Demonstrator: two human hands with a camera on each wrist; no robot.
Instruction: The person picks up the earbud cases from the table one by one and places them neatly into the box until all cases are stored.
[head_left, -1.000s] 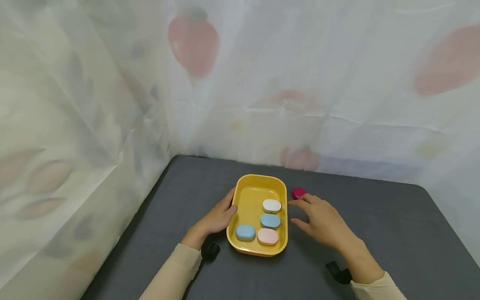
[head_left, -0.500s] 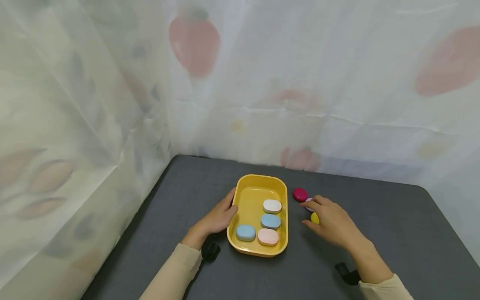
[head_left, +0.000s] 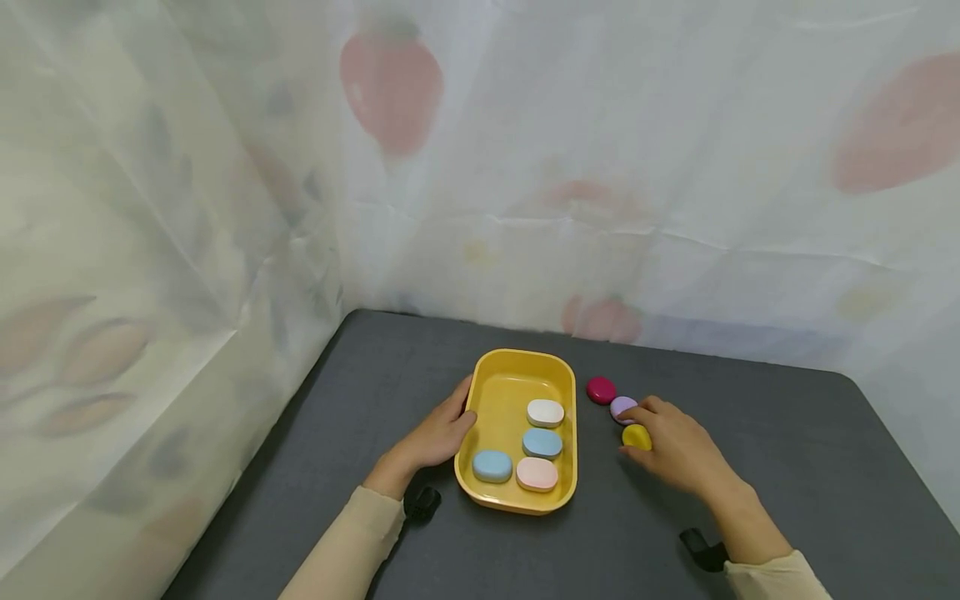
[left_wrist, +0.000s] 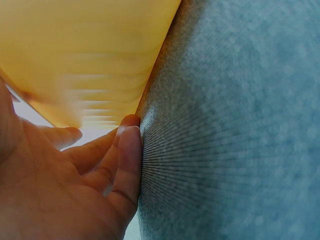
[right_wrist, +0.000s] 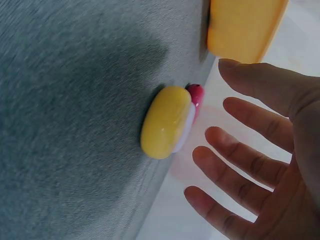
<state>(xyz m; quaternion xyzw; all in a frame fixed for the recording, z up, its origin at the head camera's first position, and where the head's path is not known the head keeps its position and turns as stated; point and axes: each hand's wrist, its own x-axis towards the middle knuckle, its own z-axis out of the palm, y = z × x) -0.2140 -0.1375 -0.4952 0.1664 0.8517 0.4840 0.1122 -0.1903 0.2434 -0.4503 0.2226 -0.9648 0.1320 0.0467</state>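
My left hand [head_left: 437, 432] holds the left side of a yellow rectangular tray [head_left: 491, 367], thumb over its rim and the other fingers along the outer wall. Inside the tray lie soap-like oval pieces: a white one [head_left: 545, 413], a pink one [head_left: 536, 475] and two blue ones [head_left: 542, 442]. Right of the tray, my right hand [head_left: 678, 446] is beside a yellow rounded piece [right_wrist: 166, 122], fingers spread and slightly bent, with a gap to the piece in the right wrist view. A lilac piece [head_left: 622, 408] sits just behind the yellow one, partly under the fingertips.
A crimson rounded piece [head_left: 602, 390] lies beyond the lilac one, near the tray's right side. Everything is on a dark grey cloth-covered table [head_left: 780, 433]. A pale curtain with fruit prints [head_left: 525, 167] hangs behind and along the left.
My right hand has moved right and slightly nearer, away from the tray's right rim, uncovering the crimson, lilac and yellow pieces. The left hand and the tray stay in place.
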